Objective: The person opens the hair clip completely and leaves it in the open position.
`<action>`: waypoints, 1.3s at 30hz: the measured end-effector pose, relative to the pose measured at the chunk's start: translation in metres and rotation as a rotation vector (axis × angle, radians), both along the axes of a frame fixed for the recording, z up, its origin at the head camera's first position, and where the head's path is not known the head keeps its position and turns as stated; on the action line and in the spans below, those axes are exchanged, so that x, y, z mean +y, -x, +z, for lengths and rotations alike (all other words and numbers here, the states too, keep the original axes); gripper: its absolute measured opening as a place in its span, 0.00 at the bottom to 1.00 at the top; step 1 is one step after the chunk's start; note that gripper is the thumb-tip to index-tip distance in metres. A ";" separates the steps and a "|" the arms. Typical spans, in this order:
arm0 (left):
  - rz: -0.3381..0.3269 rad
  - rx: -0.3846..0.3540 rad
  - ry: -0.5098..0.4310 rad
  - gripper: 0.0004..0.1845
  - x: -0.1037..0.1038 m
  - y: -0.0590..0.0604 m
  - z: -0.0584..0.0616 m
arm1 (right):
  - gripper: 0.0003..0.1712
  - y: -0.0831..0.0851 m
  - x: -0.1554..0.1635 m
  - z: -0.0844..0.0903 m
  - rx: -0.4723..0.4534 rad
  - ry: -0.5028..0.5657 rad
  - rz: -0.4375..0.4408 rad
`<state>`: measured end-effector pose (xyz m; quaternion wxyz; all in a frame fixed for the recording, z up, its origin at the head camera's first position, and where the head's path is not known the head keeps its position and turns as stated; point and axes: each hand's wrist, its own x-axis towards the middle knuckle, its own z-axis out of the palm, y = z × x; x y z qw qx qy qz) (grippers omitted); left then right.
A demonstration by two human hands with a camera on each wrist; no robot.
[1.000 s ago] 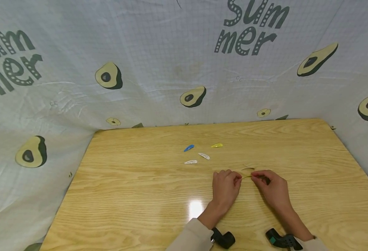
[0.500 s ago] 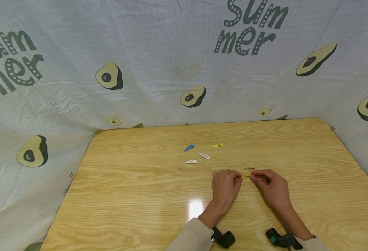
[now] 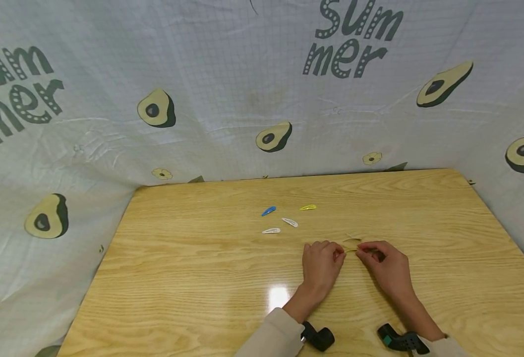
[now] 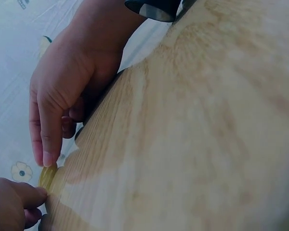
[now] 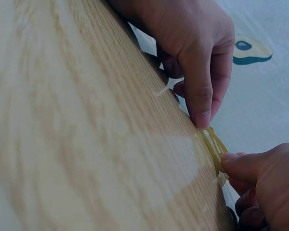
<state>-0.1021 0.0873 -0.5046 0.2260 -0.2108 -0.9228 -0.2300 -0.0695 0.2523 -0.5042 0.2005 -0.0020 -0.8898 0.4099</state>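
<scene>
Both hands are down on the table (image 3: 199, 277), near the middle and a little toward the near edge, and between them I've got a yellow hair clip (image 3: 351, 250). My left hand (image 3: 320, 265) has its fingers curled and pinches one end; my right hand (image 3: 384, 267) is curled the same way and pinches the other end. From the right wrist view the clip (image 5: 214, 147) stands on its edge against the wood, one fingertip (image 5: 201, 115) pressing down on it while the other hand nips the far tip. The left wrist view shows the same pinch from the other side, clip (image 4: 48, 177) squeezed between the two hands.

I judge this to be the snapping step, bending the clip open or shut. To do it well I'd keep both pinches right at the ends, thumbs close to the middle hump, and press evenly so it flips instead of twisting. It's thin and springy, so a loose pinch could let it shoot off across the table.

Further toward the back edge lie a blue clip (image 3: 268, 211), another yellow clip (image 3: 308, 207) and two white clips (image 3: 290, 222) (image 3: 271, 230), all well apart from my hands.
</scene>
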 end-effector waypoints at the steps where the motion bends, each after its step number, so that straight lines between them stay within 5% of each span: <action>1: 0.004 -0.002 0.003 0.05 0.000 0.000 0.000 | 0.08 0.000 0.000 0.000 0.000 -0.002 0.001; 13: 0.002 -0.082 -0.139 0.05 -0.008 -0.013 0.008 | 0.09 -0.002 -0.001 0.012 -0.017 0.019 0.024; 22: 0.026 -0.070 -0.237 0.06 -0.038 -0.019 0.012 | 0.09 0.004 -0.023 0.021 0.101 0.049 0.141; 39: 0.135 -0.080 -0.387 0.07 -0.105 -0.011 0.013 | 0.10 0.022 -0.084 0.026 0.051 0.118 0.302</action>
